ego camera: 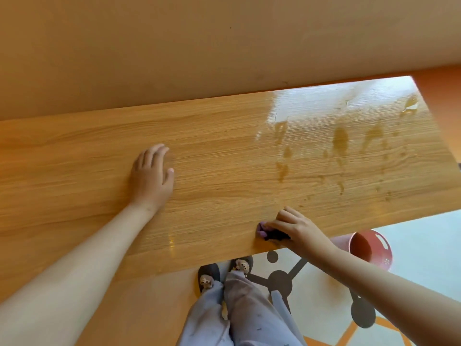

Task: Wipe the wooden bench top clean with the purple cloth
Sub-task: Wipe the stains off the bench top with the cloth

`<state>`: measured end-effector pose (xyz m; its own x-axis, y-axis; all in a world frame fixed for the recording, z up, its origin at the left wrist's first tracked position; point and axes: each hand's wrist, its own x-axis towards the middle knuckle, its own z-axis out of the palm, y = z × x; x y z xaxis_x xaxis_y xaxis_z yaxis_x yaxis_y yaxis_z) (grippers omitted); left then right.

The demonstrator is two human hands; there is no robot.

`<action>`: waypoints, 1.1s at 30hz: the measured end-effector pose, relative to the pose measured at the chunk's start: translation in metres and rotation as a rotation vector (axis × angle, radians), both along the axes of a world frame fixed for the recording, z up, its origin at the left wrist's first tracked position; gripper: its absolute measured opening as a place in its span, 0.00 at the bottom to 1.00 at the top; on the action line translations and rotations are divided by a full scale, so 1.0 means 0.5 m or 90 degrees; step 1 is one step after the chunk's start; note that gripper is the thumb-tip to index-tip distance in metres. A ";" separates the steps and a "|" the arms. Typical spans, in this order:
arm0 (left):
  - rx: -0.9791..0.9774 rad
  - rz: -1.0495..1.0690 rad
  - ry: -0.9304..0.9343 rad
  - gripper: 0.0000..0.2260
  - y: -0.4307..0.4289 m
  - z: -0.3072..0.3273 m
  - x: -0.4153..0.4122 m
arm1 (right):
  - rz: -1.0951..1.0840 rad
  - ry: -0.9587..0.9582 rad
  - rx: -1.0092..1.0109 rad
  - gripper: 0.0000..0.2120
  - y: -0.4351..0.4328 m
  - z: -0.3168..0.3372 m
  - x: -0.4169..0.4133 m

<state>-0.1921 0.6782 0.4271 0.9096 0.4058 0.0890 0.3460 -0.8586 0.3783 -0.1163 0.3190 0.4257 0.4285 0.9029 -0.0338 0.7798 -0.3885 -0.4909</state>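
Observation:
The wooden bench top [224,156] runs across the view, against a tan wall. Brownish wet smears and streaks [341,143] mark its right part, under a bright glare. My right hand [296,228] grips the small bunched purple cloth [263,229] near the bench's front edge, fingers curled over it so only its left end shows. My left hand [152,176] lies flat on the wood left of centre, fingers straight and pointing toward the wall.
A red bucket [371,245] stands on the floor just beyond the bench's front edge at the right. My legs and slippers [224,273] are below the edge. The floor carries a dark dot-and-line pattern [282,280].

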 end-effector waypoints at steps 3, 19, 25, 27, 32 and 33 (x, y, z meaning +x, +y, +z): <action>-0.086 -0.057 0.000 0.22 -0.141 -0.007 -0.045 | -0.014 -0.002 0.000 0.14 0.009 0.007 0.015; -0.027 -0.108 0.082 0.23 -0.271 -0.052 -0.092 | -0.217 -0.043 0.056 0.12 0.162 0.017 0.100; -0.024 -0.101 0.084 0.23 -0.273 -0.050 -0.084 | -0.198 -0.008 0.053 0.11 0.026 0.003 -0.108; -0.022 -0.098 0.087 0.23 -0.273 -0.051 -0.086 | -0.209 -0.002 0.048 0.11 0.003 0.003 -0.129; -0.015 -0.092 0.092 0.24 -0.273 -0.053 -0.084 | -0.459 -0.003 0.042 0.13 -0.073 0.010 -0.059; -0.013 -0.090 0.090 0.24 -0.274 -0.053 -0.086 | -0.539 -0.008 0.036 0.12 -0.100 0.012 -0.039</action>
<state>-0.2350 0.5414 0.4005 0.9605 0.2734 -0.0510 0.2735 -0.8949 0.3526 -0.1359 0.2692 0.4317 0.9605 0.2779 0.0109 0.2428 -0.8188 -0.5202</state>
